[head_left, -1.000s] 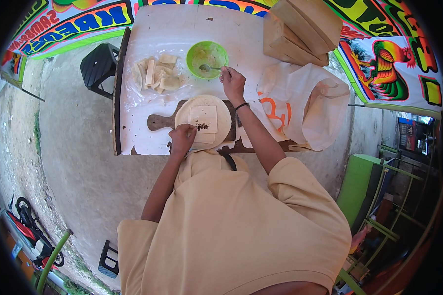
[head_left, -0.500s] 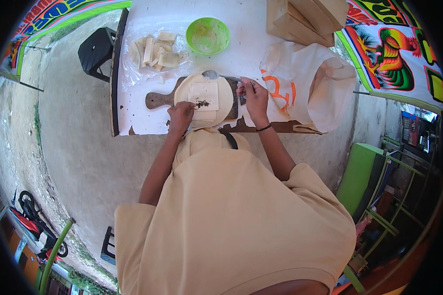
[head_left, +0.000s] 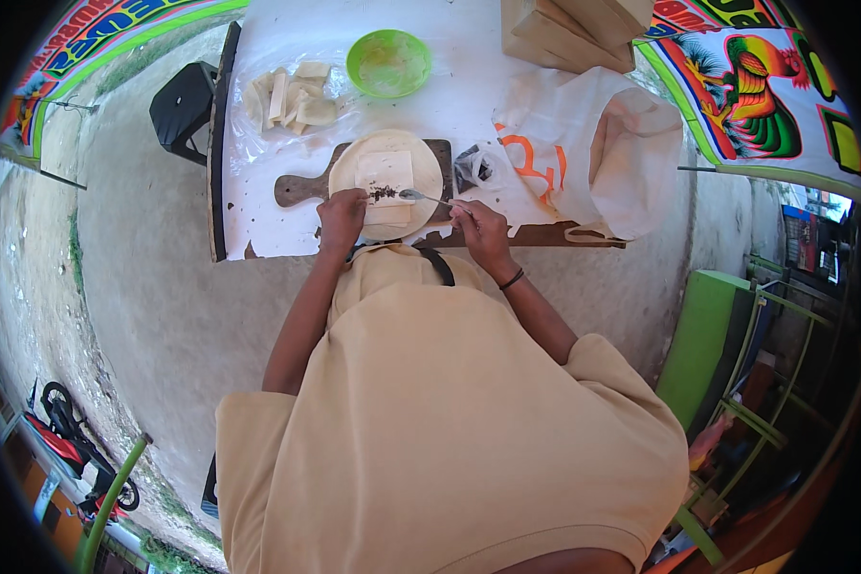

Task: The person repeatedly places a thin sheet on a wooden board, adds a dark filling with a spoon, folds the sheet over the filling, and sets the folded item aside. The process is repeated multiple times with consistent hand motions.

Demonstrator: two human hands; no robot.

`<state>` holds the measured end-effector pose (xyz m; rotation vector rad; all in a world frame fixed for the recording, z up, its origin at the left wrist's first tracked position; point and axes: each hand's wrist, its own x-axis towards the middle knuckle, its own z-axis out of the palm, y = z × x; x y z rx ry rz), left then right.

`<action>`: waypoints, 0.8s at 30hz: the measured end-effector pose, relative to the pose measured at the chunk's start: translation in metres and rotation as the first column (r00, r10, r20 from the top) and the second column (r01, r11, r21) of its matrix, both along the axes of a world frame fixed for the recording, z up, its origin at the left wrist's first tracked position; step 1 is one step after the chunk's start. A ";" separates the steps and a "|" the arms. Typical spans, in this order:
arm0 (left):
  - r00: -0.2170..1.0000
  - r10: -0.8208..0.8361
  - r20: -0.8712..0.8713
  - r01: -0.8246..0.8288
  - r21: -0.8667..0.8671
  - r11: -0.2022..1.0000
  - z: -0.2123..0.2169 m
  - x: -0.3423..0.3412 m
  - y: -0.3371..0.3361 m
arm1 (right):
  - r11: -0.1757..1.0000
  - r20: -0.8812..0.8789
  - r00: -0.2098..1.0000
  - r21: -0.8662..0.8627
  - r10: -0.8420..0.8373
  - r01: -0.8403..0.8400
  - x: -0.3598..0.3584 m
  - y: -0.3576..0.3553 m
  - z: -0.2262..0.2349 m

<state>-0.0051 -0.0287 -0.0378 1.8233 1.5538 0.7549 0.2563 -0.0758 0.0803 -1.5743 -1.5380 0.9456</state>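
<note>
A pale square wrapper (head_left: 385, 175) lies on a round cream plate (head_left: 430, 177), which sits on a dark wooden board (head_left: 298, 187). A small heap of dark filling (head_left: 382, 194) rests on the wrapper's near edge. My left hand (head_left: 341, 215) pinches the wrapper at that heap. My right hand (head_left: 480, 230) grips a metal spoon (head_left: 421, 197) whose bowl lies beside the filling. A green bowl (head_left: 388, 62) stands farther back on the white table (head_left: 469, 105).
Folded wrappers lie on clear plastic (head_left: 289, 96) at the back left. A white plastic bag (head_left: 593, 143) and a small dark packet (head_left: 474, 166) sit at the right. Cardboard boxes (head_left: 564, 29) are behind. A black stool (head_left: 184, 100) stands left of the table.
My right hand moved from the green bowl back to the plate with the spoon, and its bowl now lies at the filling. My left hand stayed on the wrapper.
</note>
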 end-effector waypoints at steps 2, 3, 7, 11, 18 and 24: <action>1.000 0.010 -0.002 -0.010 0.010 1.000 0.000 0.002 0.000 | 1.000 -0.001 1.000 0.000 -0.015 0.015 0.000 0.000 0.001; 1.000 0.013 0.004 -0.013 0.013 1.000 0.000 0.003 0.000 | 1.000 -0.021 1.000 0.000 -0.012 0.012 -0.002 0.000 0.000; 1.000 0.017 0.006 -0.018 0.043 0.999 0.003 0.004 -0.001 | 0.999 -0.075 0.997 0.046 0.027 -0.024 -0.019 0.000 -0.008; 0.998 0.024 0.059 -0.028 0.075 0.997 0.008 0.005 -0.001 | 0.987 0.041 0.993 0.111 0.112 -0.116 -0.021 -0.003 -0.007; 0.998 0.044 0.047 -0.047 0.074 0.996 0.006 0.006 -0.002 | 0.970 0.051 0.980 0.139 0.191 -0.197 -0.022 -0.003 0.002; 0.998 0.055 0.032 -0.055 0.013 0.998 0.009 0.005 -0.009 | 0.973 0.074 0.977 0.109 0.198 -0.206 -0.016 -0.009 0.009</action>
